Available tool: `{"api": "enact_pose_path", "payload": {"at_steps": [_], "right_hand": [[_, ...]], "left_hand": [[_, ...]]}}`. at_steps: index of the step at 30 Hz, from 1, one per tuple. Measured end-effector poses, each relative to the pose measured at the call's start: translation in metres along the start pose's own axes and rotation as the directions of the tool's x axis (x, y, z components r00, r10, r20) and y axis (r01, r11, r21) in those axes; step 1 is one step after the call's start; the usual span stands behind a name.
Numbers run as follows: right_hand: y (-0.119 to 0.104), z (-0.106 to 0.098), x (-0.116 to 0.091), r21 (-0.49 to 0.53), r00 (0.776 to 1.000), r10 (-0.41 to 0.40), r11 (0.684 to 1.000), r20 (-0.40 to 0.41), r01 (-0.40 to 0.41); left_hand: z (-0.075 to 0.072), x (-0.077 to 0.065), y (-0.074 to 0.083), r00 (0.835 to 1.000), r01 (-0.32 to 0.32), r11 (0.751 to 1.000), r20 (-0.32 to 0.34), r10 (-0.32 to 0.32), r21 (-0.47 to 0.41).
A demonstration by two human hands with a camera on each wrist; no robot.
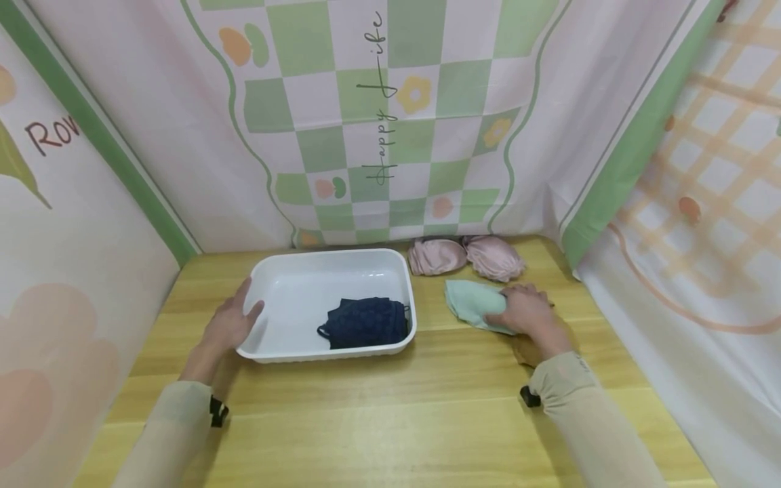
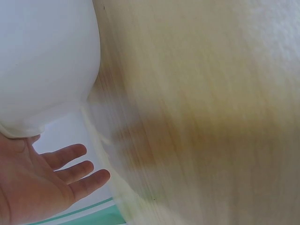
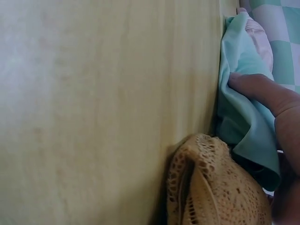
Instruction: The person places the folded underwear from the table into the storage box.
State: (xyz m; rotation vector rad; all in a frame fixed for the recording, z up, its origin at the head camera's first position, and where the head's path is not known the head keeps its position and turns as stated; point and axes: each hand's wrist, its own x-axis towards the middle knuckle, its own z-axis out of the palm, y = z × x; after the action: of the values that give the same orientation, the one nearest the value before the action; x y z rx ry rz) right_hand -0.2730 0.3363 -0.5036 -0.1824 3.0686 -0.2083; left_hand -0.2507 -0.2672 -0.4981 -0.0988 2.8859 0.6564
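My left hand (image 1: pixel 228 324) rests at the left rim of a white tray (image 1: pixel 326 255), its thumb over the edge. In the left wrist view, three fingers (image 2: pixel 77 173) extend loosely, apart from the tray's outer wall. A folded navy cloth item (image 1: pixel 366 324) with a small loop lies in the tray's right part. To the right, my right hand (image 1: pixel 529 313) holds a folded mint-green satiny cloth (image 1: pixel 472 301), with the thumb (image 3: pixel 258 89) along it and the other fingers mostly hidden. Partly beneath that hand lies a brown perforated, lace-like folded cloth (image 3: pixel 225 183).
Two pink satiny folded bundles, a left one (image 1: pixel 436 257) and a right one (image 1: pixel 494 258), lie behind the mint-green cloth near the back edge. The wooden table (image 1: pixel 366 427) is bordered by a checked curtain (image 1: pixel 366 142) behind and printed cloths on both sides.
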Motion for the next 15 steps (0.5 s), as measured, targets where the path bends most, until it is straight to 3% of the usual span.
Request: {"api": "enact_pose_path", "payload": {"at_steps": [7,15], "right_hand": [[-0.0037,0.0011,-0.0018,-0.001,0.996,-0.03,1.0,-0.079,0.03],[-0.0032,0.0024,-0.0012,0.024,0.996,-0.003,1.0,-0.084,0.005]], "left_hand": [[0.0009,0.0005,-0.0016,1.0,-0.006,1.0,-0.004,0.006,-0.008],[0.0018,0.0007,-0.002,1.0,-0.005,1.0,-0.005,0.005,-0.008]]}}
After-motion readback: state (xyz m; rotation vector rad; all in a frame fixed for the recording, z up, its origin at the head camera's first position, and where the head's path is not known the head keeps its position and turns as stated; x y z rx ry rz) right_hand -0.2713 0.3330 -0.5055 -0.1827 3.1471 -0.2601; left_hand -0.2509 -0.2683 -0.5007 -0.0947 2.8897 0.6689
